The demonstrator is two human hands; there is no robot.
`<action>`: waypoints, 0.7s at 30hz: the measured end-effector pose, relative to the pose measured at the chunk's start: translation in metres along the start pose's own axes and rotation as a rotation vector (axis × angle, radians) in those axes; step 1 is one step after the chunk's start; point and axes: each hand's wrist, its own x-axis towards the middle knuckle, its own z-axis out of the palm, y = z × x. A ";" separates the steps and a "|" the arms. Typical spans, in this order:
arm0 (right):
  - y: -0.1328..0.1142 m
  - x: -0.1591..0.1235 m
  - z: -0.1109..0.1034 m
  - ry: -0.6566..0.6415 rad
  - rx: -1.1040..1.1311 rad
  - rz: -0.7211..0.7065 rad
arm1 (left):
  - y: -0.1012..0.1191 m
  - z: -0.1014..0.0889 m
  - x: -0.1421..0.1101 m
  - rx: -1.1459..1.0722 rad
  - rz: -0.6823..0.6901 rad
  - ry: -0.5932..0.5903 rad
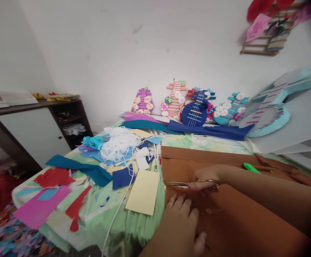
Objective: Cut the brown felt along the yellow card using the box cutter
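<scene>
A large brown sheet, perhaps felt or crepe paper, covers the right part of the table. My right hand is closed around the handles of a pair of scissors. The scissor blades point left and lie at the sheet's left edge. Just below them, my left hand rests flat on the sheet with its fingers spread. Beside the left hand, a pale yellow card lies on the table. A bright green cutter or pen-like tool is on the brown sheet, beyond my right forearm.
White string lies heaped among coloured scraps, with a white cord running over the table's front. Several decorated lute-shaped crafts lean on the wall. A low cabinet stands left. Paper scraps cover the floor.
</scene>
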 end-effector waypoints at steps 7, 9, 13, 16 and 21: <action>-0.008 0.001 -0.003 -0.001 -0.095 0.039 | 0.001 -0.002 0.001 -0.012 0.002 -0.032; -0.013 0.001 -0.005 0.011 -0.113 0.047 | 0.001 -0.003 0.001 -0.011 0.004 -0.031; -0.020 0.006 -0.006 0.026 -0.136 0.041 | 0.000 -0.004 0.001 -0.006 0.026 -0.021; -0.023 0.014 -0.005 0.046 -0.144 0.026 | 0.000 -0.004 0.000 0.004 0.024 -0.013; -0.015 0.015 0.000 0.145 -0.132 0.053 | -0.001 -0.004 0.000 0.007 0.026 -0.017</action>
